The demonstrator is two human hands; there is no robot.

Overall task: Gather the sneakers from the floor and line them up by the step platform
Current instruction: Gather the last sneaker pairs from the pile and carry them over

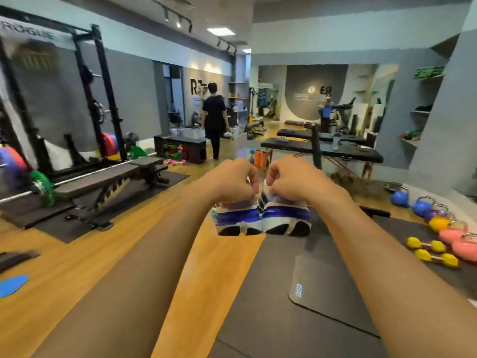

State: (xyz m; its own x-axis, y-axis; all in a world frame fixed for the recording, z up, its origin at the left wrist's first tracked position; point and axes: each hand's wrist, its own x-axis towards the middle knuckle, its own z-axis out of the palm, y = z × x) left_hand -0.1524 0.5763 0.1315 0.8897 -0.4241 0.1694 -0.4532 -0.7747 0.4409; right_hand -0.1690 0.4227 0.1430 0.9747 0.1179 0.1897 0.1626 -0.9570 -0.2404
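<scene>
- Sneakers [238, 218], a white-and-blue fabric pair with black-patched soles, hang in the air before us, heels our way, touching side by side over the wooden floor [219, 267] and dark grey mat [271, 319].
- Our left hand [232, 182] curls its fingers round the left shoe's collar; our right hand [294, 180] grips the right shoe's likewise.
- "ROGUE" reads across the black steel rack [109, 99]; the mat's small label is too blurred to read.

Open strip of light wooden floor [211, 275] running ahead, black padded weight bench [103, 177] crowding the left, coloured kettlebells [438, 223] lining the right, black massage table [343, 151] beyond.
</scene>
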